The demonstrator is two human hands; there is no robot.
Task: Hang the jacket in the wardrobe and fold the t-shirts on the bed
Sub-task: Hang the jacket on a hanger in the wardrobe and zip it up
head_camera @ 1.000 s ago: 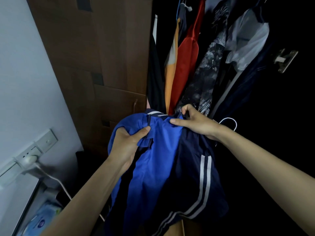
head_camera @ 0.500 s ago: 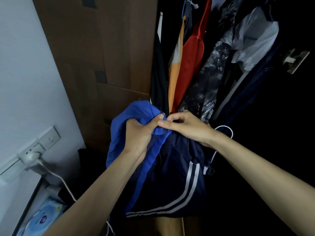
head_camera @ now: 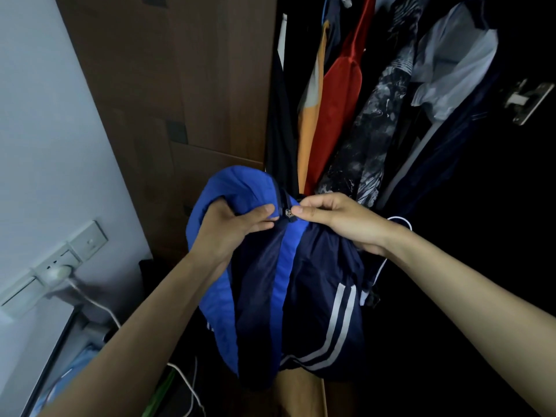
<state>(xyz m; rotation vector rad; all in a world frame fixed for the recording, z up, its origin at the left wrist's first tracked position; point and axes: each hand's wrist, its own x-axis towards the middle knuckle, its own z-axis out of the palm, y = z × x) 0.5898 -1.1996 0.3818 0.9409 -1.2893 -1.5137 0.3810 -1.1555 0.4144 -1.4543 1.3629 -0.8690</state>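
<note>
Jacket [head_camera: 288, 284] unhung: left hand [head_camera: 231, 227] grips collar fabric, right hand [head_camera: 340, 218] pinches zipper pull [head_camera: 288, 212] beside it; t-shirts unseen.

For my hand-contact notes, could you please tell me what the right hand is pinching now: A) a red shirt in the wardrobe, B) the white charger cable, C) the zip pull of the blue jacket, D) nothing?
C: the right hand pinches the small metal zip pull at the top of the jacket.
</note>
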